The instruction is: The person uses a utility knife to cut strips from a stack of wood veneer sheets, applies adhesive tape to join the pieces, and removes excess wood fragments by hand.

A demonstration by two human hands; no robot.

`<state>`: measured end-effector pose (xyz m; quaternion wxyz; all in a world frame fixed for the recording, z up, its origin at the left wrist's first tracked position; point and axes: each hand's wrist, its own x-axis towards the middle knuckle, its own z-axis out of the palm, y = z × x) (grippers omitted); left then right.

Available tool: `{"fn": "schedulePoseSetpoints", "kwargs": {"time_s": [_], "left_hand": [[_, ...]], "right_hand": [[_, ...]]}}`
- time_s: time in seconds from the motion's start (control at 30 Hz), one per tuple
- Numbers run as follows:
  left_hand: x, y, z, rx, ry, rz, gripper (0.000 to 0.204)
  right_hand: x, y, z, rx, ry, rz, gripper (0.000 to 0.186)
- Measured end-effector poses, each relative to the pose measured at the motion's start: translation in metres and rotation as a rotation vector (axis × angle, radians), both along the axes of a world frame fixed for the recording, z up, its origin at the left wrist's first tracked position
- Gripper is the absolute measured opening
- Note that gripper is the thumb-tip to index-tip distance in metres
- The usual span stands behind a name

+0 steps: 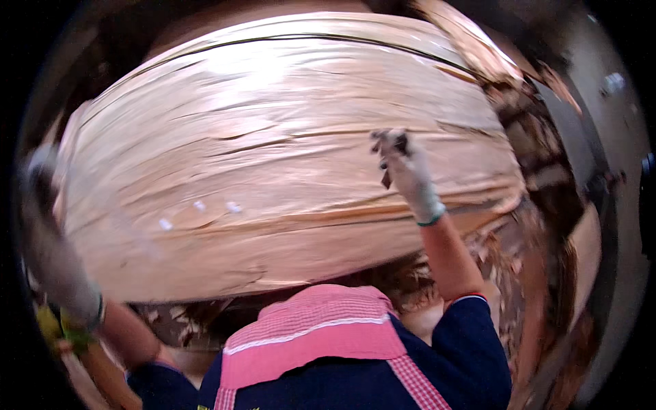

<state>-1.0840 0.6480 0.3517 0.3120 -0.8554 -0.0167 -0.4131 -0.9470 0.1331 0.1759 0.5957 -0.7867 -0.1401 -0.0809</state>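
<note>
A broad, pale, wrinkled sheet of what looks like wood veneer (294, 109) spans the middle, with small white bits (234, 207) on its lower left. Over its right part is my right hand (403, 160), in a white glove with a green cuff, its fingers curled around something small and dark that I cannot make out. My left hand (55, 225), also gloved, is at the sheet's left edge, smeared by motion, so its grip is unclear.
Torn brown scraps (495, 260) lie below and to the right of the sheet. More pale sheet material (471, 41) is at the top right. A grey floor (615, 123) shows at the far right. Something yellow-green (75, 331) sits at lower left.
</note>
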Motion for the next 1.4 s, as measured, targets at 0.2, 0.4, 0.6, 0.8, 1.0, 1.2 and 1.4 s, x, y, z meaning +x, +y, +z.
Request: {"fn": "schedulePoseSetpoints", "kwargs": {"time_s": [0.2,0.4,0.6,0.8,1.0,1.2,1.4], "left_hand": [[0.079,-0.161,0.072,-0.901,0.548,-1.2,0.026],[0.101,-0.115,0.088,-0.626,0.196,-1.06,0.025],[0.13,-0.039,0.017,-1.219,0.077,-1.148,0.023],[0.16,0.003,-0.013,-1.529,0.18,-1.025,0.019],[0.19,0.008,0.009,-1.425,0.428,-1.157,0.024],[0.184,0.025,0.022,-1.236,0.075,-0.753,0.024],[0.183,0.062,0.008,-1.322,-0.033,-1.022,0.024]], "right_hand": [[-0.007,0.127,0.156,0.311,-0.492,0.336,0.038],[-0.01,0.2,0.208,0.424,-0.247,0.558,0.028],[-0.003,0.253,0.16,0.412,0.388,0.712,0.028],[0.056,0.3,0.092,0.222,-0.004,0.473,0.034],[0.09,0.333,0.146,0.261,0.167,0.655,0.041],[0.085,0.357,0.133,0.526,0.142,0.587,0.023],[0.047,0.343,0.153,0.485,0.417,0.75,0.021]]}}
